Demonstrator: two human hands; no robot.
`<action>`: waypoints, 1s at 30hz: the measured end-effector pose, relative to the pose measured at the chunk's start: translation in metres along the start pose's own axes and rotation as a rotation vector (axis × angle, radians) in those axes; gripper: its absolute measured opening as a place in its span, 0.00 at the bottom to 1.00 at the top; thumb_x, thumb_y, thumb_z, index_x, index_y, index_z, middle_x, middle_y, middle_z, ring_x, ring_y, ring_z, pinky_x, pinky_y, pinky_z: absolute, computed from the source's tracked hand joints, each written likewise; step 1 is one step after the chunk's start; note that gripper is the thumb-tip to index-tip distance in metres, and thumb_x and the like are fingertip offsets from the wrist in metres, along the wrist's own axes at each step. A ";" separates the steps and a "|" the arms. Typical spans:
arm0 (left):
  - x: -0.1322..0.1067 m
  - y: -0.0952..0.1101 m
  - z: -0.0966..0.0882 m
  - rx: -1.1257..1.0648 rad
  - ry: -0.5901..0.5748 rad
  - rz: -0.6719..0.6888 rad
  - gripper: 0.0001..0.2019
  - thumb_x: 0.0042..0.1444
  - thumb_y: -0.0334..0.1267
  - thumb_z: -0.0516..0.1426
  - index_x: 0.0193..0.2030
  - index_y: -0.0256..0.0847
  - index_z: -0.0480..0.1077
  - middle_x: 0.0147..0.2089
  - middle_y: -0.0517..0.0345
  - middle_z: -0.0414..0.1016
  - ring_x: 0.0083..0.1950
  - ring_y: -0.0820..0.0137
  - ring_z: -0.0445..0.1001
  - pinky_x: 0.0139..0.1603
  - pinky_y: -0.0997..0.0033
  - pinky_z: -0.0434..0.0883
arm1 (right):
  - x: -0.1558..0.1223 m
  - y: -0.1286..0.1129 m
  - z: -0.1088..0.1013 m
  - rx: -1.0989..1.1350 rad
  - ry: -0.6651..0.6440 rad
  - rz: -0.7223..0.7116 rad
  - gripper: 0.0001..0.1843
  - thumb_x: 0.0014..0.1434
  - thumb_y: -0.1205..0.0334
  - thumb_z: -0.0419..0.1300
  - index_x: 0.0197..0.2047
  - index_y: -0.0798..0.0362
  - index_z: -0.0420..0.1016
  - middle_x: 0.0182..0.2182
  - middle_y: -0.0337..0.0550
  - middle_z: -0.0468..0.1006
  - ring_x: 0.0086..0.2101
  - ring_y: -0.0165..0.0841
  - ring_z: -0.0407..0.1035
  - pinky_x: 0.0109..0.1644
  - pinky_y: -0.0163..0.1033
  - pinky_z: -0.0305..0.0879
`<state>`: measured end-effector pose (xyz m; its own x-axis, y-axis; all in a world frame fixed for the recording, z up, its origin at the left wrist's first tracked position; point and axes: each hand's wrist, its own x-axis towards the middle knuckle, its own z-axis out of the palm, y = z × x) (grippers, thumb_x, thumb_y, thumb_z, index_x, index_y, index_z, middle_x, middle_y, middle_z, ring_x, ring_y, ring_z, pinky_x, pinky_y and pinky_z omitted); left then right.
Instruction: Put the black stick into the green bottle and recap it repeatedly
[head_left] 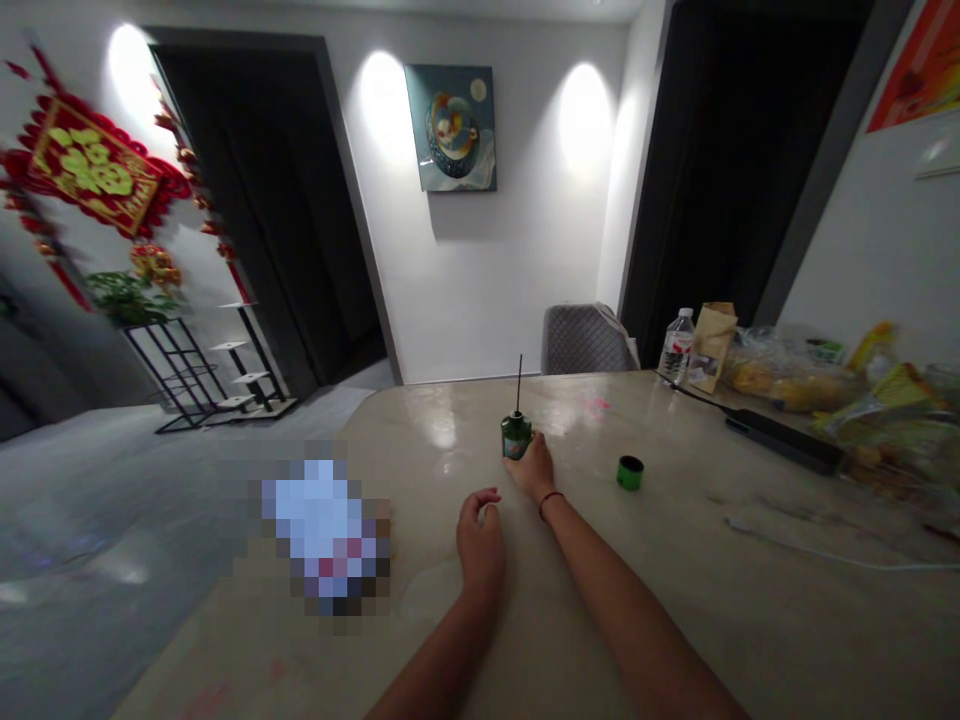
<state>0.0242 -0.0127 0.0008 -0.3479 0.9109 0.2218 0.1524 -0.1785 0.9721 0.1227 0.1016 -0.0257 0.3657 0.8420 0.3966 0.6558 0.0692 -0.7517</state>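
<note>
A small dark green bottle stands upright on the table, with a thin dark stick rising straight up from its neck. My right hand is closed around the bottle's lower right side. Nearer to me, my left hand hovers over or rests on the table, its fingers loosely curled and the thumb apart, and nothing shows in it. To the right of my right hand lies a short green ring-shaped piece, dark inside, apart from both hands.
A blurred-out rectangular object lies on the table at the left. Along the right are a water bottle, a paper bag, plastic food bags, a black device and a white cable. A grey chair stands behind.
</note>
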 end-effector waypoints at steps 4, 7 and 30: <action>0.000 -0.001 0.000 -0.010 0.007 -0.002 0.07 0.43 0.32 0.49 0.26 0.40 0.67 0.37 0.54 0.74 0.43 0.65 0.70 0.51 0.62 0.64 | 0.000 -0.002 -0.003 -0.025 -0.035 0.037 0.33 0.40 0.64 0.60 0.51 0.60 0.56 0.42 0.57 0.72 0.42 0.43 0.68 0.44 0.42 0.63; 0.000 -0.001 0.000 -0.004 0.005 -0.005 0.07 0.43 0.33 0.48 0.26 0.40 0.67 0.37 0.54 0.74 0.43 0.65 0.70 0.50 0.62 0.64 | 0.000 -0.003 -0.005 -0.035 -0.073 0.051 0.33 0.41 0.64 0.60 0.51 0.59 0.56 0.40 0.55 0.74 0.40 0.43 0.69 0.43 0.42 0.63; 0.000 0.001 -0.001 -0.003 0.011 -0.014 0.07 0.43 0.33 0.48 0.26 0.40 0.68 0.33 0.55 0.74 0.41 0.66 0.71 0.48 0.65 0.65 | -0.002 -0.007 -0.007 -0.083 -0.039 0.020 0.26 0.42 0.57 0.62 0.45 0.55 0.65 0.37 0.49 0.75 0.39 0.40 0.69 0.42 0.40 0.63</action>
<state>0.0236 -0.0137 0.0022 -0.3602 0.9091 0.2093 0.1452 -0.1670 0.9752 0.1223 0.0959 -0.0178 0.3546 0.8629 0.3600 0.7015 0.0091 -0.7126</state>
